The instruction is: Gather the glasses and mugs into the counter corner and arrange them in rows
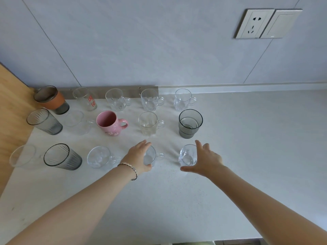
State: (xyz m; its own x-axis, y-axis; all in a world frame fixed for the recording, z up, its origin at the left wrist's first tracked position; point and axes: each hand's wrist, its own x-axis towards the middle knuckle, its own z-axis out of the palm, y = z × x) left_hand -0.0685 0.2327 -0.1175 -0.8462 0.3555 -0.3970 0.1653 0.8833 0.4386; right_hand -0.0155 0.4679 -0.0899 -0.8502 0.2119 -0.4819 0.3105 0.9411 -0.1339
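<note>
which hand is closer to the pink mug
Left. The left hand lies just right of the pink mug, nearer the person, holding a clear mug; the right hand is farther right, by a clear glass.

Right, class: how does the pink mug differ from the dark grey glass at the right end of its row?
The pink mug is opaque; the grey glass is see-through. The pink mug has a handle; the grey glass has none. The pink mug carries white flowers; the grey glass has no print. Both stand upright, mouths up.
</note>
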